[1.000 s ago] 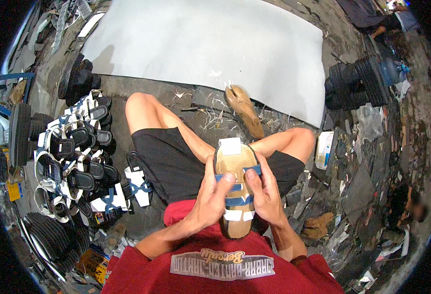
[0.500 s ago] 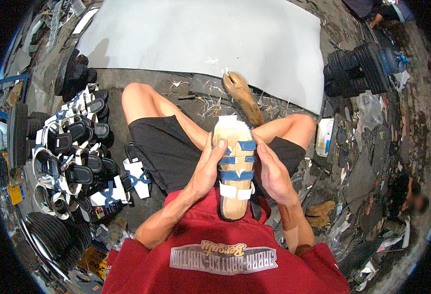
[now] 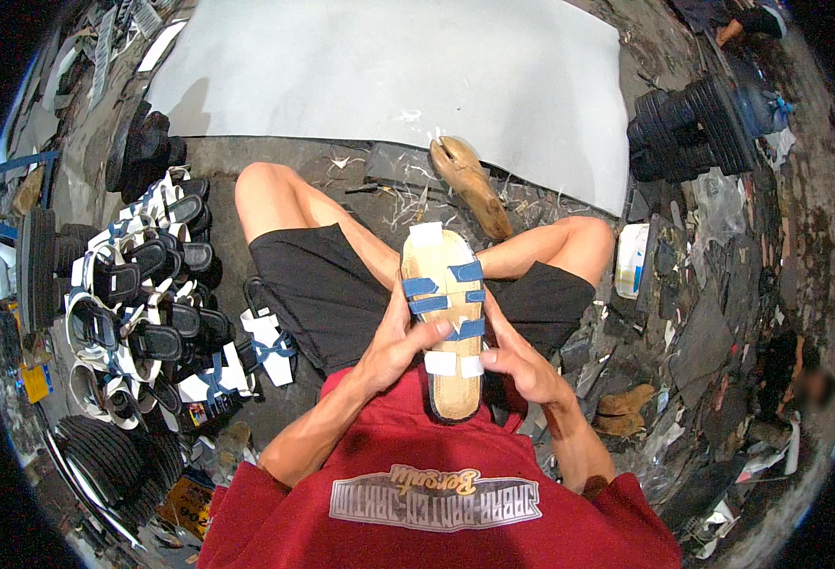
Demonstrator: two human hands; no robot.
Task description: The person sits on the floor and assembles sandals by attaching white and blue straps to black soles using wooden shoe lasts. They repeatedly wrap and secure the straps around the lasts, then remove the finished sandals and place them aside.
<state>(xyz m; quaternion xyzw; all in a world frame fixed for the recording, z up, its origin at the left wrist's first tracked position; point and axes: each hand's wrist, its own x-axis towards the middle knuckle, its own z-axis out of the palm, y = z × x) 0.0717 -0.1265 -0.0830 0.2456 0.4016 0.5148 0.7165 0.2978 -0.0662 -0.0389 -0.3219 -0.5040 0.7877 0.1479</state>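
I sit cross-legged on the floor and hold a tan sandal sole (image 3: pixel 449 275) over my lap, bottom side up. Blue and white strap ends are folded across it. My left hand (image 3: pixel 400 343) grips its left edge, thumb pressing on a blue strap. My right hand (image 3: pixel 517 358) holds the right edge, fingers on a white strap end near the heel.
A wooden shoe last (image 3: pixel 472 182) lies on the floor ahead of my knees, by a big white sheet (image 3: pixel 389 76). Several finished black-and-white sandals (image 3: pixel 142 294) are piled at my left. Stacked black soles (image 3: pixel 693 128) stand at the upper right, a white bottle (image 3: pixel 630 261) beside my right knee.
The sandal sole has been drawn closer to my chest and both hands have slid down toward its heel end. My view has shifted slightly.
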